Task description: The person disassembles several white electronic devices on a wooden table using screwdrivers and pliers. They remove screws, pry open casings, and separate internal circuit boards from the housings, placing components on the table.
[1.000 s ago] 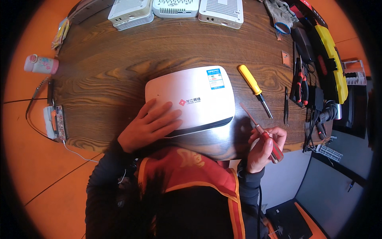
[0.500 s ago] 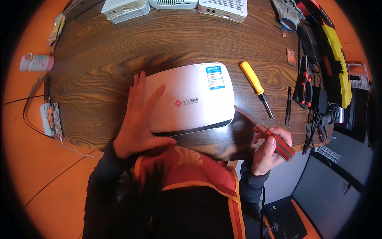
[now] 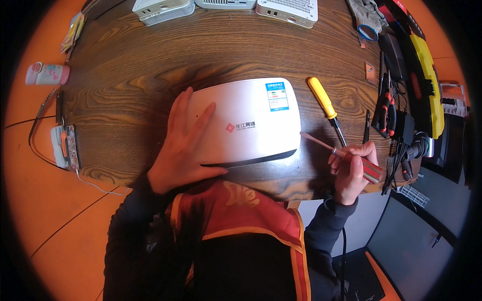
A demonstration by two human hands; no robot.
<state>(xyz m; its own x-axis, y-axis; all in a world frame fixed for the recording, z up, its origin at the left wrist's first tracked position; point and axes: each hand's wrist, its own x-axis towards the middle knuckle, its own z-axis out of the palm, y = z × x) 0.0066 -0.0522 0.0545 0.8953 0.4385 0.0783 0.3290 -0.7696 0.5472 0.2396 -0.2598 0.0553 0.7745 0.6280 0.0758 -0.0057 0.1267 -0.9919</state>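
Note:
A white box-shaped device [image 3: 251, 108] with rounded corners, a dark front edge and a blue-and-white label lies on the wooden table in front of me. Across its left side rests my left hand [image 3: 183, 143], fingers spread over the top and thumb along the near edge. My right hand [image 3: 354, 170] is closed around the red handle of a screwdriver [image 3: 319, 143]. The screwdriver's tip points at the device's right edge, close to it; whether it touches I cannot tell. A second screwdriver [image 3: 322, 98] with a yellow handle lies to the right of the device.
Several white devices [image 3: 287, 11] stand along the far edge. To the right lie tweezers [image 3: 367, 126], red-and-black pliers [image 3: 389, 108], black cables [image 3: 396, 168], a grey glove [image 3: 369, 17] and a yellow-and-black case [image 3: 427, 85]. A pink-and-white bottle [image 3: 47, 73] is at the left.
My right hand has moved slightly up and right with the red screwdriver, whose tip sits a little higher by the device's right edge. My left hand stays on the device.

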